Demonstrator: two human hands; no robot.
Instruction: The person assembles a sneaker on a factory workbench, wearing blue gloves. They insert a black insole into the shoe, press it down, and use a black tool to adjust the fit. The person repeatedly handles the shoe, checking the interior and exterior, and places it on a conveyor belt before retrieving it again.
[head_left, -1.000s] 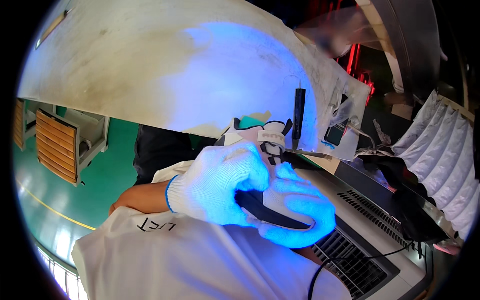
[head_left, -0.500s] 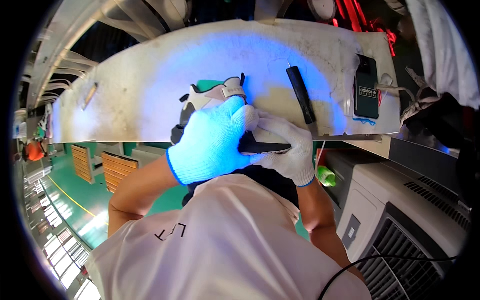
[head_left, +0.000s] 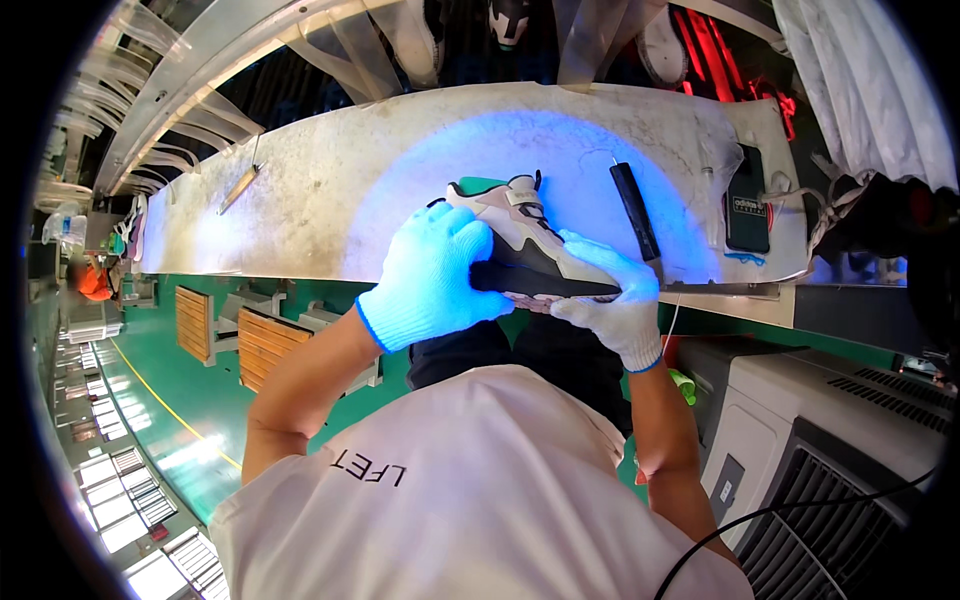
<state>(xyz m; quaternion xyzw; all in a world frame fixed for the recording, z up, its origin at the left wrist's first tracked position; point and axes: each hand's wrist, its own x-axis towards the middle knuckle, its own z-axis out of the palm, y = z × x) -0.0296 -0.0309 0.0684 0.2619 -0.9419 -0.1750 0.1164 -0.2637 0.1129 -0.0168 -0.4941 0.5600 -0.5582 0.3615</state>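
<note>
A sneaker [head_left: 527, 240] in white, grey and black, with a green lining at its opening, is held at the table's near edge. Its toe points right and its sole faces me. My left hand [head_left: 430, 268], in a white knit glove lit blue, is closed round the heel end, thumb low by the sole. At the toe, my right hand [head_left: 618, 300], gloved too, grips with fingers over the top and thumb below. A black pen-shaped tool with a thin metal tip [head_left: 635, 210] lies on the table beyond my right hand.
The pale worktable [head_left: 310, 200] carries a blue pool of light. A phone [head_left: 747, 205] lies at its right end, and a slim wooden-handled tool [head_left: 238, 190] at the left. Shoes [head_left: 660, 48] stand behind the table. A grey vented machine [head_left: 800, 440] is at the lower right.
My hands have moved apart along the sneaker, the right toward the toe, showing more of its side. The whole view has shifted, so the table sits lower and further right.
</note>
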